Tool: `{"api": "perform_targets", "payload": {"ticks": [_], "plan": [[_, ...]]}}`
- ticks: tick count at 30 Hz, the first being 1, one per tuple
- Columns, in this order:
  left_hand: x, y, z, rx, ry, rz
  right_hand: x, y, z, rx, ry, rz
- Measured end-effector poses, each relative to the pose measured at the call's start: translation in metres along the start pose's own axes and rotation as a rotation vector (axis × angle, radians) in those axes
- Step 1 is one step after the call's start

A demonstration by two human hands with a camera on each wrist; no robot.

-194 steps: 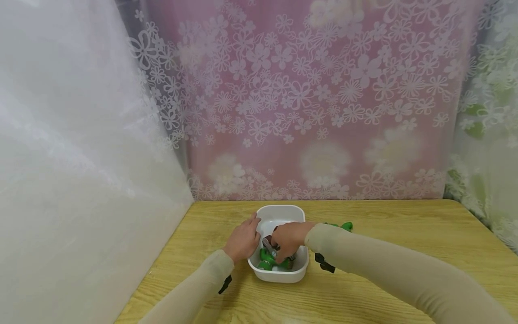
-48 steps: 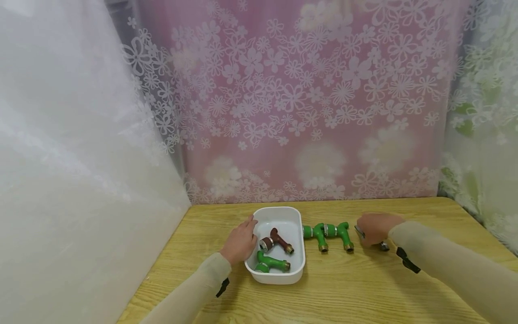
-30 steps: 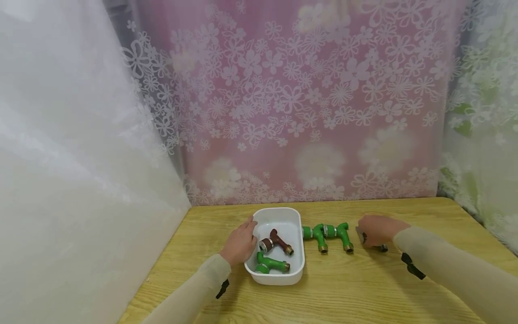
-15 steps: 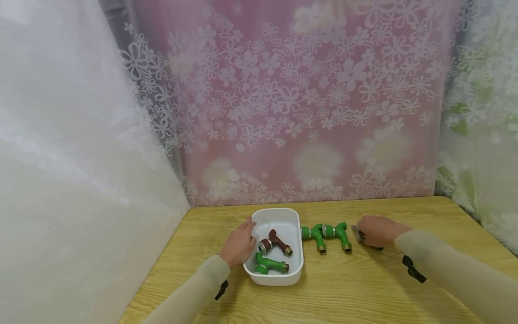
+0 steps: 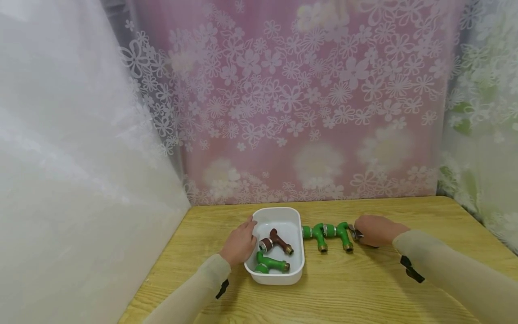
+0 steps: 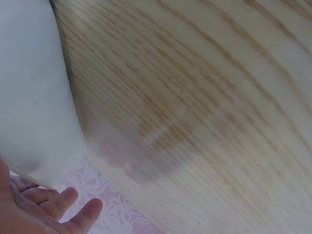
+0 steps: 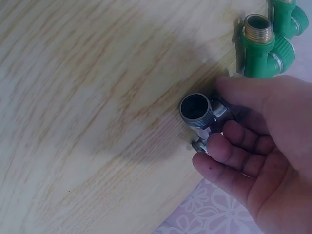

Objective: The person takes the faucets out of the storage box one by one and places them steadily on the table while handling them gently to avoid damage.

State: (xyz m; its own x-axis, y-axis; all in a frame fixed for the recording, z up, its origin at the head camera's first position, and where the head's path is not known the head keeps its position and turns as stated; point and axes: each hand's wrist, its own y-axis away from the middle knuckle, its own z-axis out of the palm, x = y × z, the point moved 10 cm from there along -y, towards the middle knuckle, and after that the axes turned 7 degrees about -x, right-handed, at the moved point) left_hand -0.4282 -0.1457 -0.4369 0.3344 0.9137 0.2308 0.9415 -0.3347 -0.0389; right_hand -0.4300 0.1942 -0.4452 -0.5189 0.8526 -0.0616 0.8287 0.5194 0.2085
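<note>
My left hand (image 5: 239, 243) rests against the left rim of a white plastic tub (image 5: 277, 280), fingers loosely extended in the left wrist view. Inside the tub lie a brown tap (image 5: 277, 241) and a green tap (image 5: 273, 264) with brass threaded ends. My right hand (image 5: 376, 230) holds a silver metal tap (image 7: 197, 112) low over the table, right of two green taps. Its threaded mouth faces the right wrist camera; the palm and fingers hide part of it. The nearer green tap (image 5: 343, 237) touches or nearly touches it; the other green tap (image 5: 319, 238) stands beside the tub.
The wooden table (image 5: 344, 288) runs back to a pink flowered curtain (image 5: 315, 112). A white sheet (image 5: 81, 180) hangs along the left, and a green-patterned curtain (image 5: 481, 135) along the right.
Earlier, my right hand was inside the tub; it then moved right with the silver tap. Over the last half second it shifted slightly left, towards the green taps. My left hand stays at the tub.
</note>
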Motion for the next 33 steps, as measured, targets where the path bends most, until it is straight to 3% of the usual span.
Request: {"api": "perform_targets", "payload": {"ticks": [24, 33], "plan": [[0.000, 0.000, 0.001, -0.019, 0.005, -0.017, 0.003, 0.000, -0.001, -0.024, -0.022, 0.021], [0.000, 0.000, 0.000, -0.010, 0.000, -0.011, -0.032, 0.004, -0.028, 0.073, 0.122, -0.049]]}}
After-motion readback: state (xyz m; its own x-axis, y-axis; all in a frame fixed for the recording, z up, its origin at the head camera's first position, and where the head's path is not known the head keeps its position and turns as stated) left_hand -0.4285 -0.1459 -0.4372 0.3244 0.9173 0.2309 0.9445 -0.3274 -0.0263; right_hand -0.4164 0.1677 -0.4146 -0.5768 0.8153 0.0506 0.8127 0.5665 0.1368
